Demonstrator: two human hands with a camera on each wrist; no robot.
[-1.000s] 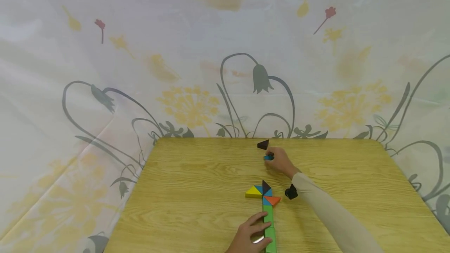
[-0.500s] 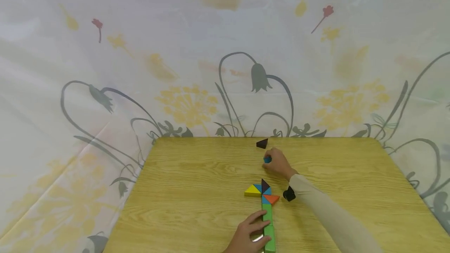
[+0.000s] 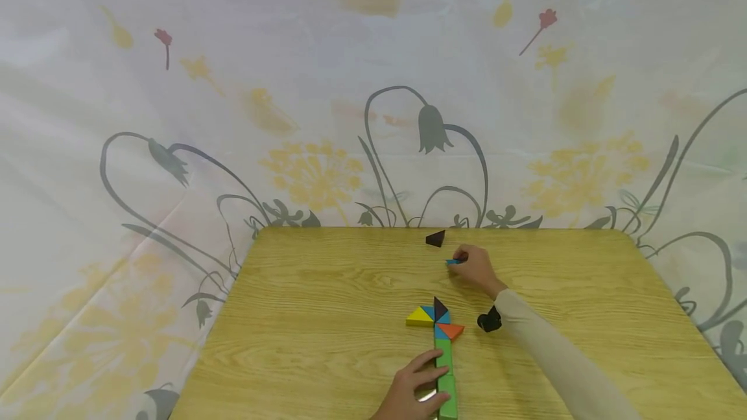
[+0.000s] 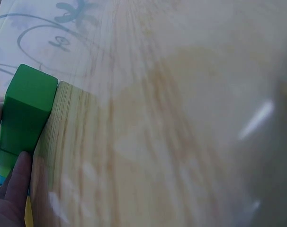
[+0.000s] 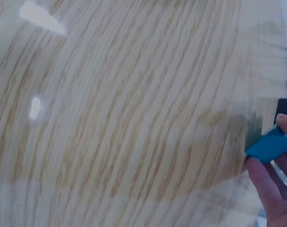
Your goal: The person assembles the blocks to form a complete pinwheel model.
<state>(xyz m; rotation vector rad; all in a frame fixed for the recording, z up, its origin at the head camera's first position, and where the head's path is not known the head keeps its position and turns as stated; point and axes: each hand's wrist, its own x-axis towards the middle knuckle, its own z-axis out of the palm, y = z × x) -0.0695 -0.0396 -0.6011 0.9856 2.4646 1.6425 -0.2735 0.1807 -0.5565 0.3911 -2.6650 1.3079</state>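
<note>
Between thumb and fingers, my right hand [image 3: 475, 269] pinches a small blue triangular block [image 3: 452, 262], seen closer as a blue block [image 5: 270, 144] in the right wrist view. My left hand [image 3: 408, 389] rests its spread fingertips on a row of green blocks [image 3: 447, 386]; a green block [image 4: 30, 94] fills the left of the left wrist view. Past the row's far end lie small blue wedges, a yellow triangular block [image 3: 420, 317], a dark triangular block [image 3: 439, 310] and an orange triangular block [image 3: 452, 330], fitted close together like pinwheel blades.
Near the far edge of the wood-grain table [image 3: 303, 316] lies another dark block [image 3: 435, 238], just beyond my right hand. A black device [image 3: 489, 320] sits at the right wrist. Behind the table hangs a flower-patterned sheet [image 3: 327, 83].
The right hand has shifted slightly to the right, and the blue block has turned between its fingers. The left hand and the laid-out blocks stay in place.
</note>
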